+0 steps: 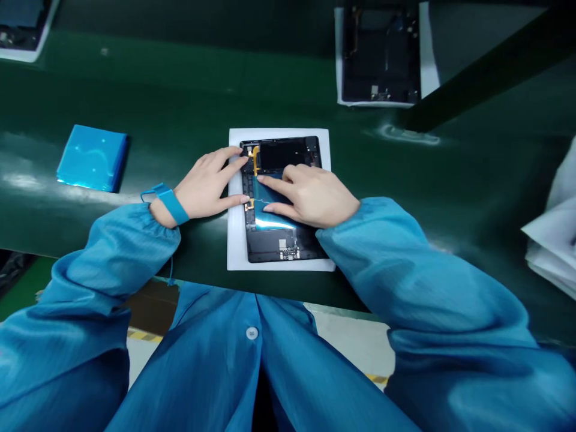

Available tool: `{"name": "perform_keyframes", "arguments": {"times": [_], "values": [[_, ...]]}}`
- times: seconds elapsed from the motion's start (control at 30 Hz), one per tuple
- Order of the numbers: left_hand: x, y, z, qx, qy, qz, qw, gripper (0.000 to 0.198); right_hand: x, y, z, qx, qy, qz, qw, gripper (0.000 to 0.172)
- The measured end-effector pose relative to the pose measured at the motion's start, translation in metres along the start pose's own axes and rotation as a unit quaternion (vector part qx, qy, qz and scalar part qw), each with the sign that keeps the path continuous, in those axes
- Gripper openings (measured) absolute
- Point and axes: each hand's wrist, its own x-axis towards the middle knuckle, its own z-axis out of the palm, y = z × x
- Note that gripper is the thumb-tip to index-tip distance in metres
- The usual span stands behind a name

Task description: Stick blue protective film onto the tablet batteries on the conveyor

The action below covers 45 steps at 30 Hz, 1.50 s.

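Note:
An opened tablet housing (265, 246) lies on a white foam sheet (236, 240) in front of me. Inside it are a blue film-like panel (270, 223), an orange flex cable (256, 161) and a small circuit board near the lower edge. My left hand (204, 183) rests along the housing's left edge, fingers spread, with the thumb near a lower gold connector (249, 205). Over the middle lies my right hand (315, 195). Its index fingertip touches the bottom end of the orange cable, the thumb is apart from it, and the other fingers are curled. It covers part of the blue panel.
To the left lies a stack of shiny blue sheets (92, 157). Another opened housing (380, 60) sits on white foam at the upper right, beside a dark slanted post (450, 99). Further housing parts (22, 30) show at the top left. White sheets (553, 234) are piled at the right edge.

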Motion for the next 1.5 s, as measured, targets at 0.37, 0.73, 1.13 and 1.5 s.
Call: {"name": "perform_keyframes", "arguments": {"times": [0.37,0.73,1.13,1.5], "values": [[0.005,0.011,0.0,0.015,-0.009,-0.002,1.0,0.082,-0.033,-0.015,-0.005,-0.002,0.004,-0.029,1.0,0.073],[0.011,0.018,-0.017,0.078,-0.051,-0.016,0.996,0.078,-0.055,-0.027,-0.008,0.028,0.022,-0.097,0.995,0.068],[0.113,-0.026,0.012,0.064,0.077,-0.091,0.991,0.039,-0.073,0.027,-0.003,0.003,0.034,0.043,0.998,0.07],[0.107,0.001,-0.023,0.104,0.033,-0.022,0.994,0.022,-0.107,0.004,0.005,0.285,0.182,0.32,0.885,0.057]]}}
